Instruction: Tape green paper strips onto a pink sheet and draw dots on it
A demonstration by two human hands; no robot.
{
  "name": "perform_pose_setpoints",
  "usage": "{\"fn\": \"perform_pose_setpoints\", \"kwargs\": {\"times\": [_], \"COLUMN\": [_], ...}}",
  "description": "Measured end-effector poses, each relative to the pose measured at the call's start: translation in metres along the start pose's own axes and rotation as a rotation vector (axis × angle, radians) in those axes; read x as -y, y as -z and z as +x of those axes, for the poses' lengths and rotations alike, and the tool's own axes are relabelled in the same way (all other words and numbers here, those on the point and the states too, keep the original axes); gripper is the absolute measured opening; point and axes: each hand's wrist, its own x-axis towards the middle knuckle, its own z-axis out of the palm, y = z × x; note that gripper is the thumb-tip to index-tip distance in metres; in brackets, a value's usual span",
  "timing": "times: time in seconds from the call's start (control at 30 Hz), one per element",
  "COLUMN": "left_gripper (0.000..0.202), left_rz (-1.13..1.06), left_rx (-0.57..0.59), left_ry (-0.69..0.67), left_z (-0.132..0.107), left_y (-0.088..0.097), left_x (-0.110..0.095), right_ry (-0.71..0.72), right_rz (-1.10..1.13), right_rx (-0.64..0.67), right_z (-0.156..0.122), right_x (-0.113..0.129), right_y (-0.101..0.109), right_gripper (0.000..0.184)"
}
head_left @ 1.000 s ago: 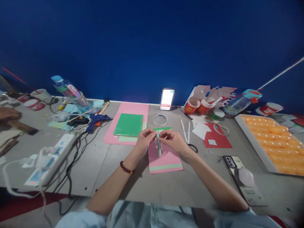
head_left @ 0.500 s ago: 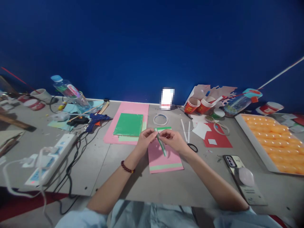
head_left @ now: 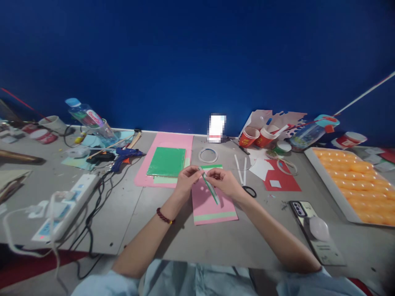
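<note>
Between the fingertips of my left hand (head_left: 189, 179) and my right hand (head_left: 224, 181) is a narrow green and white strip (head_left: 210, 190). Both hands pinch it near its upper end, and its lower end slants down to the right. Under the strip lies a pink sheet (head_left: 215, 208) with a pale green band across its near end and a darker green band at its far end. Left of my hands, a green packet of paper (head_left: 166, 161) rests on a larger pink sheet (head_left: 142, 172). Black scissor handles (head_left: 249, 191) show beside my right wrist.
A tape roll (head_left: 207, 155) and two white strips (head_left: 245, 171) lie beyond my hands. To the right are red paper (head_left: 286, 179), a phone (head_left: 317, 234) and a tray of orange domes (head_left: 354, 185). A glue gun (head_left: 126, 156) and power strip (head_left: 66, 209) are left.
The strip's lower end has swung slightly down and to the right, and its white side shows more. Both hands stay pinched on it in nearly the same place.
</note>
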Motion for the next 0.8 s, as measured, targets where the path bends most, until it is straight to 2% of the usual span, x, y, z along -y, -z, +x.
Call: {"fn": "perform_pose_setpoints", "kwargs": {"times": [0.13,0.33,0.57,0.8], "left_gripper": [0.027,0.029,0.027,0.022], "left_rz": [-0.018,-0.011,0.114,0.149], "left_rx": [-0.034,0.008,0.037,0.015], "left_ry": [0.022,0.066,0.034,0.024], "left_z": [0.004,0.005,0.004,0.006], "left_y": [0.001,0.003,0.004,0.007], "left_x": [-0.006,-0.007,-0.005,-0.005], "right_ry": [-0.029,-0.015,-0.016,-0.076], "right_rz": [0.009,0.025,0.019,0.05], "right_rx": [-0.006,-0.025,-0.055,-0.09], "right_z": [0.0,0.001,0.003,0.003], "right_x": [0.001,0.002,-0.006,-0.009], "right_y": [0.0,0.0,0.003,0.004], "right_gripper": [0.022,0.021,0.022,0.025]}}
